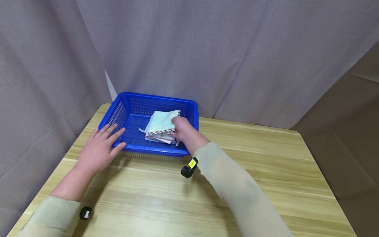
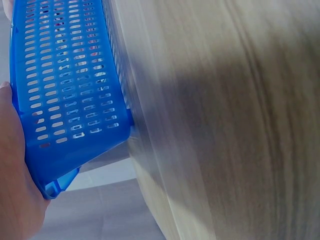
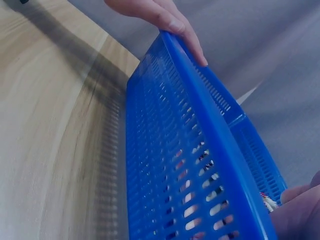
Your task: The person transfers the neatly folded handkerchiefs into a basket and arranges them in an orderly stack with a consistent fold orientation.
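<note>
A blue slotted plastic basket [image 1: 161,102] stands at the back left of a wooden table [image 1: 260,158]. Inside it lies a stack of folded cloths [image 1: 161,124], pale green on top with patterned edges below. My right hand [image 1: 181,129] reaches over the front wall and grips the stack's right edge, its fingertips hidden. My left hand [image 1: 102,144] lies flat with straight fingers on the basket's front-left corner. The left wrist view shows the basket wall [image 2: 65,90] against my palm [image 2: 15,185]. In the right wrist view the left hand's fingers [image 3: 165,17] lie on the basket rim [image 3: 200,105].
A grey curtain [image 1: 207,49] hangs close behind the table and down its left side. Bare wood spreads to the right of the basket and in front of it. Small black cameras sit at my wrists [image 1: 188,170]. The floor [image 1: 358,138] shows at right.
</note>
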`<state>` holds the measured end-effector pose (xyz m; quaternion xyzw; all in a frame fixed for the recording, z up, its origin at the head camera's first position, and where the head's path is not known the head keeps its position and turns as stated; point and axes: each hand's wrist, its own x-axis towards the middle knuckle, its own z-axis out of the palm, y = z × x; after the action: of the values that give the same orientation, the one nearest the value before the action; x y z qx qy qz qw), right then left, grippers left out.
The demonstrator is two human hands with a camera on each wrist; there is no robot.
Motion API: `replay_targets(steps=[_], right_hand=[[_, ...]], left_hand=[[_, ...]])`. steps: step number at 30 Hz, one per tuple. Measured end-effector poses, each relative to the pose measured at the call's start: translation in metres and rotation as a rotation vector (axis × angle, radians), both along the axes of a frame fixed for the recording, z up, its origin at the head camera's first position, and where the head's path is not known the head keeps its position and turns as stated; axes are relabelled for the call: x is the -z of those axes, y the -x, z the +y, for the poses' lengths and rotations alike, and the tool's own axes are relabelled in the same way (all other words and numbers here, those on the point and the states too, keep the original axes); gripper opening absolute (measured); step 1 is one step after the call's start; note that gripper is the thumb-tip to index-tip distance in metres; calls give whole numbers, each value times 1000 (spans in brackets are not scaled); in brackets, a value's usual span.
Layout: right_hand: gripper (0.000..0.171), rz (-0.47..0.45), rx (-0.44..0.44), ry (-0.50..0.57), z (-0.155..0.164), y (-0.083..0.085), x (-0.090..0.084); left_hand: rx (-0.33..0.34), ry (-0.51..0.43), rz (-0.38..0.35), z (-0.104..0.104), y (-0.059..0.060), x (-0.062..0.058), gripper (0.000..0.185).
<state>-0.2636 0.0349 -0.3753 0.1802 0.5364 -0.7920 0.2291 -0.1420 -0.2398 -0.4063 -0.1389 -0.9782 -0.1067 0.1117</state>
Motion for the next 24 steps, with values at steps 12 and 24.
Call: replay_targets(steps=[12,24], right_hand=[[53,-2,-49,-143,7,0,-4],[66,98,-14,-288,14,-4,-3]], left_hand=[[-7,-4,1,-1,1,2,61],[-7,-5,-13,-2,3,2,64]])
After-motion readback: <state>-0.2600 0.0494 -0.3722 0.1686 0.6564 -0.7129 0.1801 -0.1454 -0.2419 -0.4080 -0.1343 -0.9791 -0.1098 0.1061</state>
